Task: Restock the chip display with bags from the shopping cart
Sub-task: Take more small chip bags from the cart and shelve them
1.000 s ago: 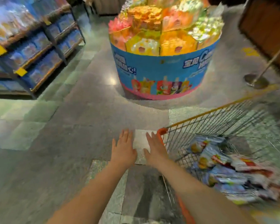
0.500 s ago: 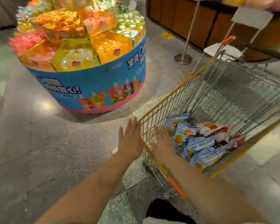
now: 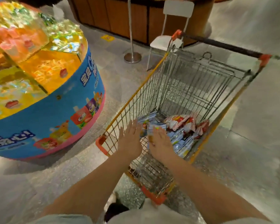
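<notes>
Bright overhead indoor light; glare blooms on the foil packs at upper left. Motion blur smears the whole frame, and wide-angle distortion bends the edges.

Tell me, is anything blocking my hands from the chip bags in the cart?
Nothing visible does. Both the left hand and right hand are open, already inside the cart's open top, right above the blue chip bags. The red bags lie farther in, also uncovered.
</notes>
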Tool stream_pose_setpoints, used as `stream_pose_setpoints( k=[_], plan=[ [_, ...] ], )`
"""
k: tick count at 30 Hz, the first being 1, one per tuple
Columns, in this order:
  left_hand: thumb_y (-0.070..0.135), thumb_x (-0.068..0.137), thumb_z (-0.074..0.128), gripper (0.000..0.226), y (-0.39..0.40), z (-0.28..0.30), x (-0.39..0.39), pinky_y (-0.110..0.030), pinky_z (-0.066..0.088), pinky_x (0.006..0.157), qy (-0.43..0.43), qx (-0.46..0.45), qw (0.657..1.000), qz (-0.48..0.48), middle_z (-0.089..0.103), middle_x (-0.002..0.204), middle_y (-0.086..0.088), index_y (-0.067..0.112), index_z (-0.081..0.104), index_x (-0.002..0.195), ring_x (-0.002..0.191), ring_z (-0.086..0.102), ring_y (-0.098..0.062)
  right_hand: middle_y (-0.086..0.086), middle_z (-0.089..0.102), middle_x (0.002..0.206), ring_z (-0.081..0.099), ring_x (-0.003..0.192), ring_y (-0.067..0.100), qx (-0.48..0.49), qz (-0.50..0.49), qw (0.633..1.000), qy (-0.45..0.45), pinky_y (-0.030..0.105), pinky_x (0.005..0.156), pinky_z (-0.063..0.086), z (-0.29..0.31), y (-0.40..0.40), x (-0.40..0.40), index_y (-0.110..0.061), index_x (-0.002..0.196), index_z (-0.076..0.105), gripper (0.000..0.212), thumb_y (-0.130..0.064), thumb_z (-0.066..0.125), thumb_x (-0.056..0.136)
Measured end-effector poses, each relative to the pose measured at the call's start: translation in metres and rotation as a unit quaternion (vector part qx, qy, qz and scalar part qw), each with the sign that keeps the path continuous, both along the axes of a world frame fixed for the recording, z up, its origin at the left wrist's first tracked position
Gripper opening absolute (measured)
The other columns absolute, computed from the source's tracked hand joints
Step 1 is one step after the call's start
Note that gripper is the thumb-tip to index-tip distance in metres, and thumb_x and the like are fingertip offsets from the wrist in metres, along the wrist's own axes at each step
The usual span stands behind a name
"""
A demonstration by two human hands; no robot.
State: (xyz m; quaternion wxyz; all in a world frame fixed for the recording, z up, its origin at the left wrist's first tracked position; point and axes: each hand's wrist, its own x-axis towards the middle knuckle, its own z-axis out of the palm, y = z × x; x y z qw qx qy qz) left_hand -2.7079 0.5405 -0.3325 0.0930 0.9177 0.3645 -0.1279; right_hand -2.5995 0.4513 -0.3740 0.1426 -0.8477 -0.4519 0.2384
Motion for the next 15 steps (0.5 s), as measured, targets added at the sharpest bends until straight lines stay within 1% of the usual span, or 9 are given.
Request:
stream_pose_setpoints(
  k=[2, 4, 8, 11, 13, 15],
  plan=[
    [0.029, 0.098, 0.041, 0.077, 0.017, -0.007, 0.003, -0.045, -0.009, 0.116, 0.016, 0.001, 0.999, -0.039, -0.024, 0.158, -0.002, 0.018, -0.012, 0.152, 0.145, -0.022, -0.019, 0.010, -0.004, 0.160, -0.004, 0.148, 0.026, -0.014, -0.031, 0.999, -0.018, 0.041, 0.119, 0.009, -0.004, 0.004, -0.003, -0.018, 0.153, -0.003, 0.067, -0.031, 0.038, 0.101],
    [0.032, 0.099, 0.041, 0.078, 0.034, -0.013, 0.005, -0.046, -0.008, 0.117, 0.026, -0.004, 0.997, -0.079, -0.025, 0.157, -0.001, 0.017, -0.014, 0.151, 0.145, -0.023, -0.019, 0.010, -0.005, 0.160, -0.004, 0.147, 0.026, -0.026, -0.078, 0.997, -0.006, 0.041, 0.119, 0.010, -0.006, 0.011, -0.008, -0.018, 0.153, -0.003, 0.067, -0.030, 0.038, 0.101],
    [0.026, 0.099, 0.040, 0.075, 0.054, -0.021, -0.003, -0.044, -0.012, 0.115, 0.039, -0.011, 0.989, -0.144, -0.023, 0.158, -0.002, 0.016, -0.012, 0.152, 0.145, -0.021, -0.020, 0.010, -0.005, 0.160, -0.004, 0.148, 0.027, -0.046, -0.135, 0.990, 0.007, 0.043, 0.118, 0.011, -0.018, 0.025, -0.026, -0.018, 0.153, -0.003, 0.067, -0.030, 0.038, 0.101],
    [0.027, 0.100, 0.039, 0.076, 0.070, -0.025, -0.011, -0.043, -0.013, 0.115, 0.049, 0.013, 0.982, -0.184, -0.025, 0.157, -0.004, 0.015, -0.015, 0.151, 0.145, -0.022, -0.021, 0.013, -0.010, 0.159, -0.004, 0.147, 0.030, -0.087, -0.151, 0.985, -0.008, 0.046, 0.119, 0.009, -0.029, 0.029, -0.043, -0.018, 0.152, -0.010, 0.070, -0.032, 0.036, 0.102],
    [0.025, 0.100, 0.038, 0.075, 0.078, -0.026, -0.015, -0.044, -0.013, 0.115, 0.050, 0.003, 0.981, -0.189, -0.028, 0.156, -0.003, 0.016, -0.018, 0.150, 0.144, -0.025, -0.020, 0.013, -0.011, 0.159, -0.007, 0.147, 0.032, -0.102, -0.149, 0.983, -0.004, 0.050, 0.118, 0.007, -0.033, 0.032, -0.054, -0.019, 0.151, -0.012, 0.070, -0.030, 0.037, 0.101],
    [0.025, 0.099, 0.038, 0.077, 0.080, -0.029, -0.020, -0.045, -0.013, 0.115, 0.041, -0.002, 0.982, -0.184, -0.029, 0.156, -0.002, 0.017, -0.019, 0.149, 0.143, -0.026, -0.019, 0.012, -0.013, 0.159, -0.009, 0.146, 0.032, -0.116, -0.132, 0.984, -0.022, 0.053, 0.116, 0.007, -0.035, 0.040, -0.063, -0.021, 0.151, -0.012, 0.069, -0.031, 0.035, 0.101]
  ],
)
